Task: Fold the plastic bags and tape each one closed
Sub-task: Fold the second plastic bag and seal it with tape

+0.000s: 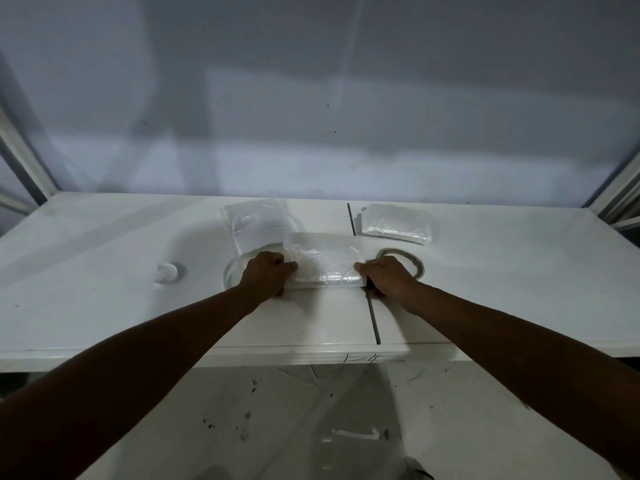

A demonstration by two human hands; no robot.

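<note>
Head camera looks down on the white tabletop (104, 306), and I count three plastic bags on it. My left hand (265, 275) and my right hand (388, 277) each pinch one short end of the folded bag (323, 263), thumbs on top and fingers curled under, holding it near the middle of the tabletop, a little toward the front edge. A second bag (254, 225) lies flat behind it toward the back edge, its near corner overlapped by the one I hold. A third bag (394, 225), already folded, sits near the back edge to the right, well apart from my hands. One roll of tape (403, 258) lies flat just behind my right hand, partly hidden by it. One small white round thing (168, 271) rests toward the left side of the tabletop; I cannot tell what it is. One dark seam (374, 317) runs from the front edge toward the back, passing under the bag I grip
</note>
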